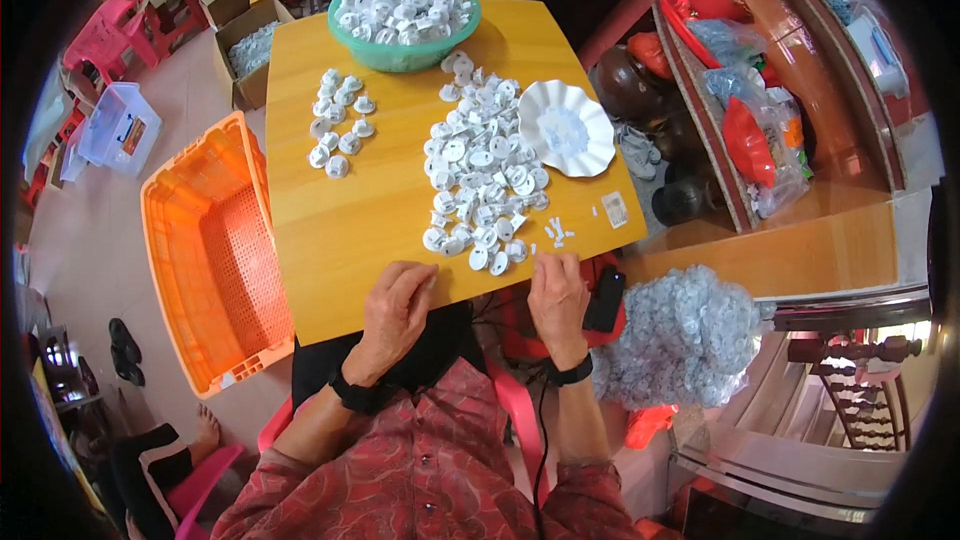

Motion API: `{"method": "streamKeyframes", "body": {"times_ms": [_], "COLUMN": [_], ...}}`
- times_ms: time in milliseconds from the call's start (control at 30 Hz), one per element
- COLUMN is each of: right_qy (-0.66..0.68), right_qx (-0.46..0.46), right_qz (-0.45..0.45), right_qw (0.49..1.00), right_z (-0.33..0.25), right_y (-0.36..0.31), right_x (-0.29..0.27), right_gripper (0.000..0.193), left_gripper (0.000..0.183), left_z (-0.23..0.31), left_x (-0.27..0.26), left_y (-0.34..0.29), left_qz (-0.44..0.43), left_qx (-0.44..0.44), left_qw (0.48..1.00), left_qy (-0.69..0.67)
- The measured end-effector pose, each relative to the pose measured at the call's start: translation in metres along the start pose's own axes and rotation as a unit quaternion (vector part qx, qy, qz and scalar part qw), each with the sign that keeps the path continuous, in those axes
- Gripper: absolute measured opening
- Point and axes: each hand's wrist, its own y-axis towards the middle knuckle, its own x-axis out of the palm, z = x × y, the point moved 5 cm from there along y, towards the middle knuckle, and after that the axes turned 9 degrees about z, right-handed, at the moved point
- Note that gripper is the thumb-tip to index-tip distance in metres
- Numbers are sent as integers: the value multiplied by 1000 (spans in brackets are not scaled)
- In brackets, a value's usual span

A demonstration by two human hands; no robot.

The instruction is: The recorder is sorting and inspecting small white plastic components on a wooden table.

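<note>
My left hand (398, 302) is at the table's near edge, its fingers curled together. A bit of white shows at its fingertips, too small to name. To the right, my right hand (559, 296) is closed too, fingertips down at the table edge; whatever they may pinch is hidden. Just beyond it lie several small white slips (557, 231). A heap of round white plastic parts (483, 160) spreads up the middle of the table. Beside the heap stands a white fluted dish (560, 130) with small pale pieces in it.
A green basin (405, 55) piled with white parts stands at the table's far end. A smaller group of parts (340, 120) lies left. An orange crate (195, 240) stands left of the table, and a large bag of clear pieces (680, 340) sits at the right.
</note>
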Motion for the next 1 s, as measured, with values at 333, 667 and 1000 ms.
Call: {"method": "streamKeyframes", "body": {"times_ms": [333,667,1000], "right_qy": [-28,-25,129], "right_qx": [-99,-123,-1], "right_qz": [26,-12,53], "right_qw": [994,992,990], "right_z": [-6,-7,-3], "right_y": [12,-3,-19], "right_x": [-5,-12,-10], "right_gripper": [28,25,8], "left_gripper": [15,12,30], "left_z": [-3,-4,4], "left_x": [2,-1,8], "left_y": [4,9,28], "left_qz": [-6,9,33], "left_qx": [-2,-47,79], "left_qw": [1000,999,994], "left_qy": [3,-3,74]}}
